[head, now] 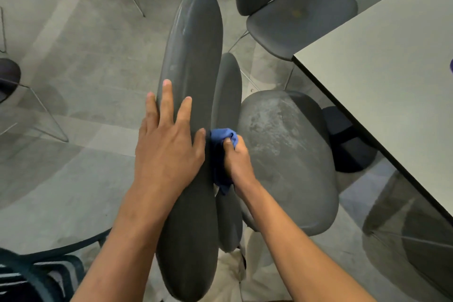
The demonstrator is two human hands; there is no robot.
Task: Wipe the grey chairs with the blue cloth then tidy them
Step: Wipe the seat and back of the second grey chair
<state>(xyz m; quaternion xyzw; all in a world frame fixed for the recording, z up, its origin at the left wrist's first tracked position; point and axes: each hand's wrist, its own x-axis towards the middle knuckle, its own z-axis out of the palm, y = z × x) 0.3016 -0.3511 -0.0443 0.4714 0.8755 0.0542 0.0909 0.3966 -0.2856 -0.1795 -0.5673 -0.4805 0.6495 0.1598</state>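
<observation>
head view: left hand [169, 140] is lying flat, fingers spread, on the chair [193, 81] back's top edge, whose long axis is running away from the camera. right hand [236, 157] is gripping the bunched cloth [221, 154] against the back's inner face, beside the seat.

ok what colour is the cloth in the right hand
Blue. The cloth is bunched in the right hand against the chair back; the head view shows it.

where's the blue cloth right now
In the head view, the blue cloth sits just below centre, bunched in the right hand against the grey chair's backrest, right beside the left hand.
</observation>
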